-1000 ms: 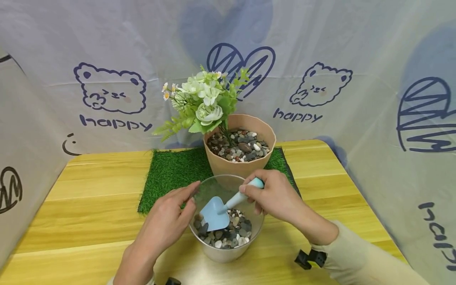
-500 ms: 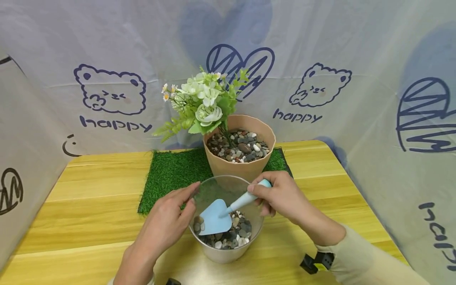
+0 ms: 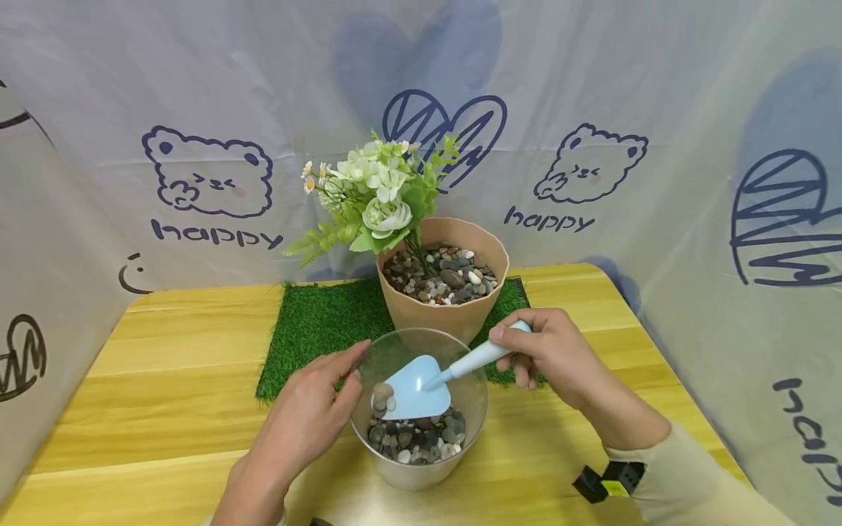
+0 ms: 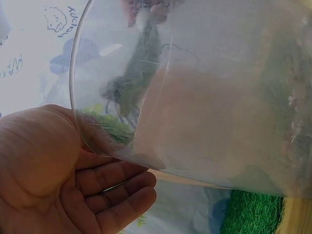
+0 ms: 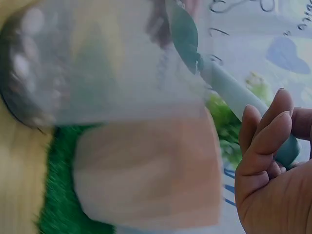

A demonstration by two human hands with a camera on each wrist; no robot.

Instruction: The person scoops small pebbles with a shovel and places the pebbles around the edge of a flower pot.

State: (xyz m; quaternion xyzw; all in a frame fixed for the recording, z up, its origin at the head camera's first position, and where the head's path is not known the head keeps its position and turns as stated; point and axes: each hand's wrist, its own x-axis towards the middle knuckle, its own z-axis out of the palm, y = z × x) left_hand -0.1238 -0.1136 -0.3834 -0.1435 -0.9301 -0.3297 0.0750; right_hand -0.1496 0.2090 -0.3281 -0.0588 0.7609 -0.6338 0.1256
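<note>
A clear plastic bucket [image 3: 427, 475] with mixed pebbles [image 3: 421, 442] in its bottom stands at the table's front. My left hand [image 3: 316, 398] holds its left rim; in the left wrist view the fingers [image 4: 117, 190] lie loosely bent along the wall. My right hand [image 3: 549, 351] grips the pale blue handle of a small trowel [image 3: 417, 391], seen in the right wrist view as a tilted handle [image 5: 229, 85]. The blade is inside the bucket above the pebbles, several stones [image 3: 381, 398] at its left tip.
Behind the bucket, a peach flowerpot [image 3: 434, 314] with pebbles and artificial flowers [image 3: 384, 190] stands on a green turf mat [image 3: 322, 329]. The wooden table [image 3: 164, 402] is enclosed by printed cloth walls [image 3: 316, 73].
My right hand has moved right and slightly up, lifting the trowel from among the pebbles with several stones on its tip. My left hand has stayed at the rim.
</note>
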